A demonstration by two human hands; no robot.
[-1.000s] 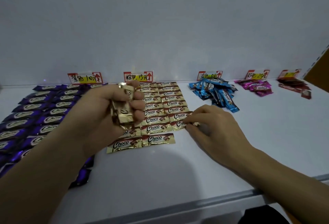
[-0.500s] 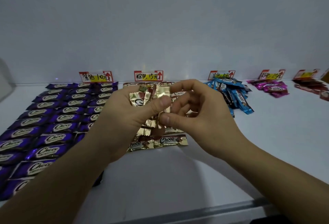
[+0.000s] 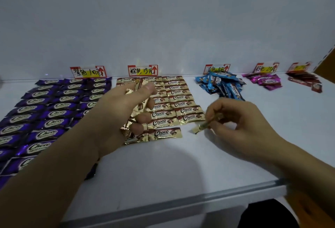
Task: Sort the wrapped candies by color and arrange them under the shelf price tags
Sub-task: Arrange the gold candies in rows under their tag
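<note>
gold candy [image 3: 198, 129]: your right hand [image 3: 241, 124] pinches it by one end, low over the shelf [image 3: 163, 169], just right of the front of the gold rows [image 3: 179, 104].
gold bundle [image 3: 133, 117]: your left hand [image 3: 116, 111] curls round it, above those rows.
handling: light, likely slippery foil; the crimped ends crush, so take it by the flat middle.
texture: glossy, crinkly wrappers on flat oblong bars.
slot: under the middle price tag [image 3: 142, 70].

A white shelf [image 3: 181, 169] holds purple candies [image 3: 54, 104] in neat rows at left, gold candies [image 3: 178, 97] in rows at centre, then a blue heap [image 3: 223, 84], a pink heap [image 3: 266, 80] and a red heap [image 3: 304, 80] rightward.
</note>
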